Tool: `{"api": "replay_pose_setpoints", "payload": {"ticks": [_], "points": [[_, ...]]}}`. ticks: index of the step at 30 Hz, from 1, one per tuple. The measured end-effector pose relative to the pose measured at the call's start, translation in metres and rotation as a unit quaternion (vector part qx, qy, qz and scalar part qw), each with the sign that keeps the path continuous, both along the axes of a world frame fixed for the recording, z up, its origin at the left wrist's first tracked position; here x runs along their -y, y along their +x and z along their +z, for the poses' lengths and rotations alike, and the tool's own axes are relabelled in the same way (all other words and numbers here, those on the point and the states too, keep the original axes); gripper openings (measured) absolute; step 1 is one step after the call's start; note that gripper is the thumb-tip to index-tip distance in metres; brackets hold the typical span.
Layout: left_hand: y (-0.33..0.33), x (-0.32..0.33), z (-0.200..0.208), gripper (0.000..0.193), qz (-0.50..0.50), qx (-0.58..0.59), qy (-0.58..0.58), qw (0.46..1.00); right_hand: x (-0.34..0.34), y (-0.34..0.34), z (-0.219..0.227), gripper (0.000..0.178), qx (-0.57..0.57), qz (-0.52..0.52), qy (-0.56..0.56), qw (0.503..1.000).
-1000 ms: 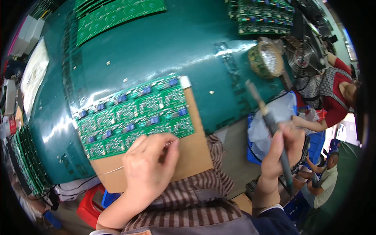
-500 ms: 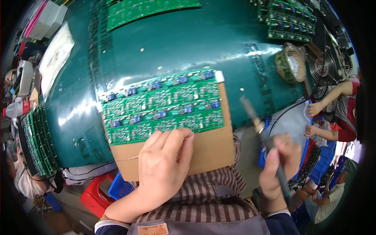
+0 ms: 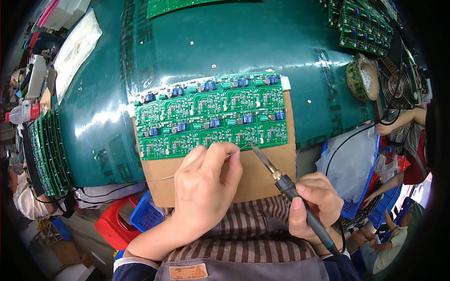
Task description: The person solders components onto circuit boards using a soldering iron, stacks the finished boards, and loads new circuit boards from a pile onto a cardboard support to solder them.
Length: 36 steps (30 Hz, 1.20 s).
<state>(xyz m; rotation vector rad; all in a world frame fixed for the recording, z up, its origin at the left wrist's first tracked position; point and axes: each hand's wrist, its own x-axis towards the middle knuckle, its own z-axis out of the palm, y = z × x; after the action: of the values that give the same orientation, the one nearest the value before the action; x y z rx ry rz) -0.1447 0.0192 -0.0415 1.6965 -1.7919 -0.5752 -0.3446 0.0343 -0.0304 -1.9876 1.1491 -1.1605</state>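
A green circuit board panel (image 3: 206,105) with blue parts in rows lies on a brown cardboard sheet (image 3: 262,175) at the table's near edge. My left hand (image 3: 206,182) pinches a thin solder wire (image 3: 161,179), whose tail trails left past the cardboard and whose end reaches the board's near edge. In my right hand (image 3: 316,203) is a soldering iron (image 3: 295,189) with a grey handle and brass collar. Its tip touches or almost touches the board's near edge by the wire's end; which of the two, I cannot tell.
Green circuit boards stand stacked at the left (image 3: 49,157) and far right (image 3: 365,28). A round bowl (image 3: 363,80) sits near a coiled iron stand (image 3: 396,84). A blue crate with plastic (image 3: 349,157) is at the right, beside other people's arms. Below left is a red stool (image 3: 117,222).
My right hand has swung the soldering iron left, from off the board's right side onto its near edge. My left hand still pinches the wire, now by the iron's tip. The view has shifted slightly.
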Motion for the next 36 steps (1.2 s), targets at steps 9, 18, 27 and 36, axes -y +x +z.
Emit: {"api": "replay_pose_setpoints", "payload": {"ticks": [9, 18, 27, 36], "points": [[-0.001, 0.006, 0.000, 0.010, -0.003, 0.004, -0.009, 1.000, -0.001, 0.001, 0.000, 0.023, -0.031, 0.009, -0.002, 0.999], [0.012, -0.001, 0.008, 0.012, -0.026, 0.045, -0.038, 0.998, -0.007, 0.002, 0.005, 0.024, -0.035, 0.000, -0.009, 0.999], [0.025, -0.007, 0.003, 0.011, 0.051, -0.001, -0.002, 0.999, -0.002, 0.027, 0.000, 0.027, -0.028, 0.029, -0.017, 0.999], [0.032, -0.009, -0.001, 0.010, 0.058, -0.025, 0.007, 0.998, -0.001, 0.035, -0.001, 0.027, -0.043, 0.043, -0.010, 0.998]]}}
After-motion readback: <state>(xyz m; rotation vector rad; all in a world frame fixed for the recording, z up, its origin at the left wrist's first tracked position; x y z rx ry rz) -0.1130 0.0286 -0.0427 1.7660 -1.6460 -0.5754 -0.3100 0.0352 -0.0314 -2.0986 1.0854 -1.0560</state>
